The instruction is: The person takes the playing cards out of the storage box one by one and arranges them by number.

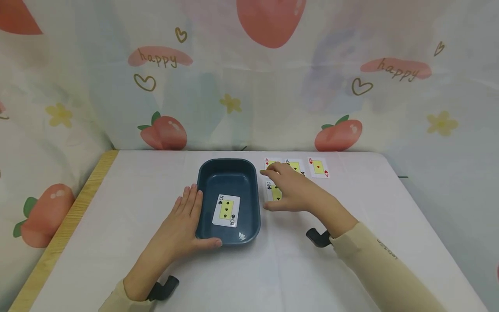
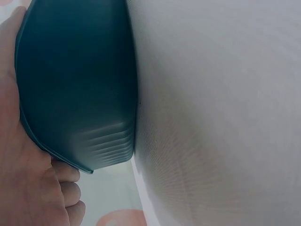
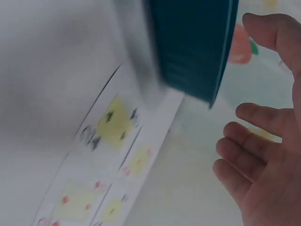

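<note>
The white fabric cloth (image 1: 156, 177) over the table could ruck if the tray is dragged across it, pulling the cards askew. The deep, dark-blue, round-cornered tray (image 1: 228, 180) could itself slide or tip, I judge, if the left hand (image 1: 181, 225) bears down unevenly: it lies along the left rim with fingers straight and thumb on the near rim, steadying rather than clenching. The right hand (image 1: 294, 188), fingers and thumb spread and holding nothing, could knock the neat rows crooked or catch two cards at once, because thin cards lying flat (on soft cloth, too) offer little edge to pick at.

The tray stands just right of the left hand, touching it, and left of the right hand, apart from it. Inside it, toward the near end, lies a white-and-yellow three of spades card (image 1: 226, 211), between the hands; whether others sit beneath I cannot tell. Under the right hand is a black-marked two card (image 1: 274, 194), with a red-marked two card (image 3: 75, 202) beside it. Farther back run a red-marked diamond ace card (image 1: 270, 162), a black-marked ace card (image 1: 296, 166) and, clear of the fingers at the right, a red-marked heart ace card (image 1: 319, 167).
</note>
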Demonstrator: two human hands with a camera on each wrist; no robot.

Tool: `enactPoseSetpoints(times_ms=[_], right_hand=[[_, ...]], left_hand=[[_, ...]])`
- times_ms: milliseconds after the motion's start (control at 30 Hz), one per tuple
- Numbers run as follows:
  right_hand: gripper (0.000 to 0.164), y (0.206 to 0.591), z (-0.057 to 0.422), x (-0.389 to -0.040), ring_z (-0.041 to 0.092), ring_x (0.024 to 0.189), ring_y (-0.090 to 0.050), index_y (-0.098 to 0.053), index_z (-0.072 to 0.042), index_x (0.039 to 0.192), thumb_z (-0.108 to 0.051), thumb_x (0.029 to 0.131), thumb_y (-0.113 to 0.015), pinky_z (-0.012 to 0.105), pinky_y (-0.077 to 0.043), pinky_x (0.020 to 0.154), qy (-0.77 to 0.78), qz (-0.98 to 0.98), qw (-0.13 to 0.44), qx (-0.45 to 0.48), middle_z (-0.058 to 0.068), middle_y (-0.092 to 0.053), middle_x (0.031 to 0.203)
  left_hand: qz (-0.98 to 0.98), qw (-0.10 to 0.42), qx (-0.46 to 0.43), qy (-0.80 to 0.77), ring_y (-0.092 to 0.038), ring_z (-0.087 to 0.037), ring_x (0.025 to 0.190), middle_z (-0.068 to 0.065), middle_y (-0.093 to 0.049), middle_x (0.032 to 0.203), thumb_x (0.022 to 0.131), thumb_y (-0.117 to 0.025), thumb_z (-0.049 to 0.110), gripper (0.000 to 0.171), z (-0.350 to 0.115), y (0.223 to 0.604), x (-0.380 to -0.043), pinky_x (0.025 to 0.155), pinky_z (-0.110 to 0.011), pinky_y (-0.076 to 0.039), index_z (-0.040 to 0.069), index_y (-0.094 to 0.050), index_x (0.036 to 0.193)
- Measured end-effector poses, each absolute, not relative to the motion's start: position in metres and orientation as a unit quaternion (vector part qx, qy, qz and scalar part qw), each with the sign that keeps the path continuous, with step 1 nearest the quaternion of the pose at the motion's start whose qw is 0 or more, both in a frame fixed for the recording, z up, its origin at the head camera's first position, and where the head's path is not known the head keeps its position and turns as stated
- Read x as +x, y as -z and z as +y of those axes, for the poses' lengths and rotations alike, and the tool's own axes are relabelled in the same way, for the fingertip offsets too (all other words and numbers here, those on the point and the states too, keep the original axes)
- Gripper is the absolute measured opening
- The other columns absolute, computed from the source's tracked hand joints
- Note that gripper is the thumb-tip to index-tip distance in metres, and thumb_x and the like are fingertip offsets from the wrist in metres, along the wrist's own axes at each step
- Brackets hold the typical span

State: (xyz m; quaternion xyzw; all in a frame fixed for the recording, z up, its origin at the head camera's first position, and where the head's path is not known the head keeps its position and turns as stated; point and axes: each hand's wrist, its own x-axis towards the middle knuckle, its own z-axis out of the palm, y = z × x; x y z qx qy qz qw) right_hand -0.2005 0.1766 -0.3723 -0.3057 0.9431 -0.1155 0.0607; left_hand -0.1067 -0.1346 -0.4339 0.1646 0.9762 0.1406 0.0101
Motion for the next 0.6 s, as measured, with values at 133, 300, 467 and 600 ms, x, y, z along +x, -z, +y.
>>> enactPoseSetpoints(times_ms=[133,300,467,600], right_hand=[[0.089,0.366,0.156,-0.195,0.022,0.127,-0.047,-0.046,-0.012,0.149,-0.054,0.077,-0.078,0.041,-0.051,0.101,0.108,0.937,0.058,-0.326,0.007,-0.047,0.143],[0.09,0.365,0.133,-0.189,0.02,0.126,-0.046,-0.046,-0.012,0.149,-0.054,0.076,-0.078,0.037,-0.049,0.103,0.096,0.928,0.06,-0.354,0.006,-0.047,0.142],[0.091,0.372,0.116,-0.188,0.017,0.126,-0.046,-0.047,-0.011,0.148,-0.056,0.075,-0.077,0.03,-0.048,0.103,0.077,0.919,0.054,-0.383,0.004,-0.048,0.14],[0.091,0.379,0.103,-0.189,0.017,0.125,-0.047,-0.048,-0.011,0.147,-0.059,0.075,-0.076,0.03,-0.048,0.103,0.065,0.914,0.051,-0.398,0.004,-0.048,0.14]], left_hand=[[0.977,0.011,0.163,-0.136,0.001,-0.035,0.154,-0.018,0.0,0.167,0.066,-0.062,0.088,0.138,-0.135,0.435,-0.108,0.123,-0.053,-0.014,-0.001,-0.013,0.158],[0.978,0.012,0.163,-0.129,0.001,-0.034,0.154,-0.018,0.0,0.167,0.065,-0.06,0.09,0.138,-0.135,0.435,-0.108,0.123,-0.052,-0.015,-0.001,-0.013,0.158],[0.977,0.011,0.169,-0.126,0.001,-0.035,0.154,-0.018,0.0,0.167,0.067,-0.058,0.091,0.138,-0.136,0.434,-0.108,0.123,-0.052,-0.016,-0.002,-0.013,0.158],[0.977,0.008,0.173,-0.121,0.0,-0.035,0.154,-0.018,0.0,0.167,0.067,-0.057,0.091,0.137,-0.136,0.434,-0.108,0.123,-0.052,-0.016,-0.002,-0.013,0.158]])
